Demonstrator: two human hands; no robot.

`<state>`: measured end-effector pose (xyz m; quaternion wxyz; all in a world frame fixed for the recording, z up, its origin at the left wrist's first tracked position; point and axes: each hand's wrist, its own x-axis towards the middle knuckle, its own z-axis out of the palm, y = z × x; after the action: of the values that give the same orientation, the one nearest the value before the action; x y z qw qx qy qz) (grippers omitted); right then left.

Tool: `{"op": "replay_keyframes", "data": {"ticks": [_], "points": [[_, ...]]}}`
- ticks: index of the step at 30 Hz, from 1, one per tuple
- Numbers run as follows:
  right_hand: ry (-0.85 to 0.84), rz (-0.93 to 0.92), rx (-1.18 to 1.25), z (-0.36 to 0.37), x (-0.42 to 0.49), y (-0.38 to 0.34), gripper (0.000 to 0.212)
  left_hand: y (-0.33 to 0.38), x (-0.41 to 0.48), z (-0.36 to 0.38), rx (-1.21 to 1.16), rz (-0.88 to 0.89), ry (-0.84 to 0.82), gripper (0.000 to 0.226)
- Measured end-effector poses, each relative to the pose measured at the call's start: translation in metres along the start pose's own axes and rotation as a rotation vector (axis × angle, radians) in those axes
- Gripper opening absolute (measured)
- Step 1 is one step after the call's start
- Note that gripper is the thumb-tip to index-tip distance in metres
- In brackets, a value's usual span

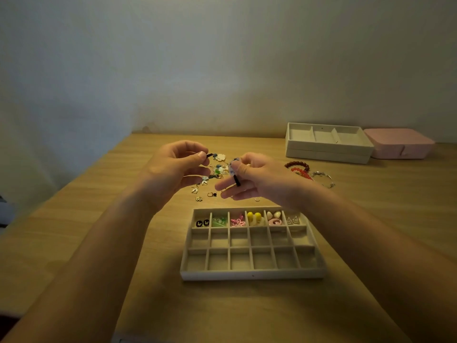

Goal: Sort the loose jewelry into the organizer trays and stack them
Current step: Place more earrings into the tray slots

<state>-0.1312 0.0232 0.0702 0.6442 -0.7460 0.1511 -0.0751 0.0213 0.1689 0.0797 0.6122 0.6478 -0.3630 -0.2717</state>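
Left hand [173,164]: thumb and forefinger are closed in a pinch on a small black piece [209,155], which pokes out just past the fingertips.
Right hand [249,179]: thumb and forefinger pinch a pale earring [233,167] with a black drop hanging below the thumb. The lower fingers are stretched out flat beneath it.
Gap: the two pieces are near each other but apart. I take them for a pair being matched, but they are too small for me to be sure.
Pile [217,169]: the loose jewelry lies on the table just beyond and below both sets of fingertips.
Tray [252,274]: it sits on my side of the fingers, under the right hand. The far row of cells is filled, and the two nearer rows hold nothing I can see.
Bracelets [298,168]: on the table, just right of the right knuckles.
Stacked trays [326,154]: well beyond the fingers, to the right.
Risk, slip: both grips are on tiny tips, so a loosened pinch could drop a piece back into the pile and I would lose track of it.
Risk, snag: the hanging drop could catch on the outstretched fingers or on a divider as it goes down.
Risk, wrong cell: the cells are narrow, so a release from high up could bounce a piece into a filled neighbour.
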Motion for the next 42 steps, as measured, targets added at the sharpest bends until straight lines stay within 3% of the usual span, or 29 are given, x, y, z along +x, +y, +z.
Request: {"op": "replay_keyframes", "data": {"ticks": [3,8,17,21,25,30,35,42], "points": [[0.081,-0.01,-0.05,-0.004,0.005,-0.002,0.022,-0.005,-0.001,-0.001,-0.023,-0.021,-0.003,0.009],[0.189,-0.083,-0.379,-0.006,0.011,-0.015,0.012,-0.015,-0.006,-0.004,-0.015,-0.032,0.031,0.01],[0.084,-0.108,-0.55,-0.001,0.015,-0.049,0.016,-0.034,-0.021,0.006,0.201,-0.008,0.105,0.015],[0.058,-0.118,-0.619,0.008,0.013,-0.056,0.02,-0.026,-0.028,0.021,-0.078,0.024,0.076,0.039],[0.073,-0.141,-0.616,0.014,0.009,-0.058,0.019,-0.017,-0.034,0.031,-0.364,-0.061,-0.047,0.046],[0.034,-0.04,-0.53,0.015,0.003,-0.057,0.029,-0.02,-0.046,0.027,-0.469,-0.101,-0.163,0.04],[-0.09,0.067,-0.358,0.009,-0.005,-0.057,0.024,-0.026,-0.051,0.02,-0.386,-0.043,-0.164,0.028],[-0.082,0.074,-0.357,0.005,-0.004,-0.052,0.02,-0.031,-0.053,0.013,-0.26,-0.029,-0.119,0.025]]}}
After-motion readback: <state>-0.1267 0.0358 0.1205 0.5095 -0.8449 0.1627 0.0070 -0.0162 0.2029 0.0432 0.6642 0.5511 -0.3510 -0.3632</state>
